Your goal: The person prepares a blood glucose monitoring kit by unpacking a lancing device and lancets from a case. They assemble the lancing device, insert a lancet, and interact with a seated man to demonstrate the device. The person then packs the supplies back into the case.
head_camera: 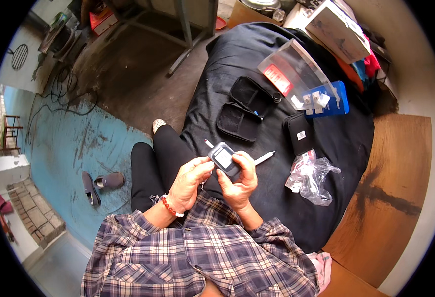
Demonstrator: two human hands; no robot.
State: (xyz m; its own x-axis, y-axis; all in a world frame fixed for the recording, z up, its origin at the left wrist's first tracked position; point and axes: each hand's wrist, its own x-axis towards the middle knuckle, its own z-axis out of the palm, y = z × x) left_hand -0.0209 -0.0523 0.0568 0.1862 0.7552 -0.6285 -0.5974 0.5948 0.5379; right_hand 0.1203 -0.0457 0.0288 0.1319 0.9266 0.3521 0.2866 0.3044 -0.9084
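My right hand (239,182) grips a dark grey blood glucose meter (223,159) above my lap, thumb and fingers on its sides. Its small screen is lit. A white test strip (209,143) with a reddish tip sticks out of the meter's far end. My left hand (187,182), wearing a red bead bracelet, is right beside the meter's left edge. Its thumb and fingers are drawn together; whether anything is between them, or whether they touch the meter, I cannot tell. A white pen-like device (265,157) lies just beyond my right fingers.
Black cloth (277,215) covers the surface at my right. On it lie an unzipped black case (239,122), a closed black pouch (298,134), a crumpled clear plastic bag (316,178), a transparent box (295,70) and a blue card (327,100). Shoes (91,188) sit on the floor.
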